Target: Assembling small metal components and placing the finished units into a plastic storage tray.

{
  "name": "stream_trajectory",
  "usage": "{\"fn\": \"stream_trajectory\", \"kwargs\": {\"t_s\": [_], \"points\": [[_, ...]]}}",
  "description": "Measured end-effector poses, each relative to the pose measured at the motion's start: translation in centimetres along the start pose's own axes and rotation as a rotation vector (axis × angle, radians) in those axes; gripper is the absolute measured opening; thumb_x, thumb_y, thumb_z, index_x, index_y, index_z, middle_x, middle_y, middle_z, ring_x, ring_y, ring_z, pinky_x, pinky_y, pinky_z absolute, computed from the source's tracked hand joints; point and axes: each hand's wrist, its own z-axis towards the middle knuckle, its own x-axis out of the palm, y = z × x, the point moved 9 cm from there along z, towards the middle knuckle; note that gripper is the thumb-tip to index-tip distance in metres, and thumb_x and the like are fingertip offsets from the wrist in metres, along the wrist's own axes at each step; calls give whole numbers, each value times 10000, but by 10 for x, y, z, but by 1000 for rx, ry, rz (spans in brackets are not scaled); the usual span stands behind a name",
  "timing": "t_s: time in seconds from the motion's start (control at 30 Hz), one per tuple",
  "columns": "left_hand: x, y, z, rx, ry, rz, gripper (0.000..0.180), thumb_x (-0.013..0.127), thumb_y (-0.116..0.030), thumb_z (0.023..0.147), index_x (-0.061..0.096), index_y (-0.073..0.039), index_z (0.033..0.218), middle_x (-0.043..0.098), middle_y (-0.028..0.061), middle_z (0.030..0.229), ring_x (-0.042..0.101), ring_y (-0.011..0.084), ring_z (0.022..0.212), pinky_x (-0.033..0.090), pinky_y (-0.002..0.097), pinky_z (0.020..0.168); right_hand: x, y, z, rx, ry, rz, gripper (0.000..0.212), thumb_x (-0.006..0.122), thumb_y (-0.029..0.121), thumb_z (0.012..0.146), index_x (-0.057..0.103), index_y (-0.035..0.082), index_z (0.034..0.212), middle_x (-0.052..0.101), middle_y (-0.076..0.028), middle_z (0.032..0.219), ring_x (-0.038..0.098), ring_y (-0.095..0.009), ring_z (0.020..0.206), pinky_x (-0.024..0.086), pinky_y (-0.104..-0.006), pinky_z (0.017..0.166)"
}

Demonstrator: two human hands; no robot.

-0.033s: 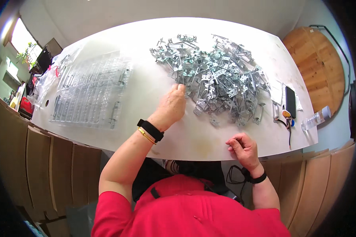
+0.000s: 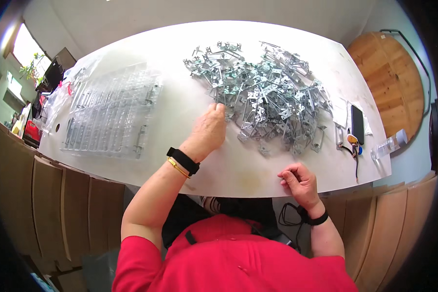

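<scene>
- Left hand (image 2: 209, 129), frame centre: curled beside the metal brackets (image 2: 272, 95); holding anything, cannot tell.
- Right hand (image 2: 301, 186), lower right: loosely curled; contents hidden.

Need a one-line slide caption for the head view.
Left hand beside a heap of metal parts, right hand at near edge of white table, clear plastic trays at left.

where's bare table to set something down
Between clear plastic trays and metal brackets, beyond the left hand; along the near edge of the table, between that hand and the right hand. Crowded: under the brackets, around the phone.
</scene>
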Motion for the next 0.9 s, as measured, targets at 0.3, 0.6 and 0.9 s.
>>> {"fn": "stream_trajectory", "kwargs": {"t_s": [0.3,0.6,0.9], "points": [[-19,-8,-28,-35,1,279,267,661,-94,921,580,26,1146,624,258,1156,622,470,1090,516,523,957,2,6,2,-26,-10,-32,120,689,160,1062,682,40,1061,738,-10,900,677,-58,767,535,-222,641],[22,-99,-34,317,-5,272,564,668,-125,942,528,-108,1489,519,305,1467,584,445,1256,503,494,1043,0,5,3,-72,-10,-37,128,710,154,1049,687,29,1064,708,-7,865,675,-70,743,553,-235,675],[32,-77,-33,292,110,282,555,629,-63,925,534,-120,1469,552,277,1408,647,439,1146,544,495,972,3,8,2,-77,-21,-56,116,709,155,1049,686,41,1054,699,-2,795,667,-69,713,538,-233,649]]}}
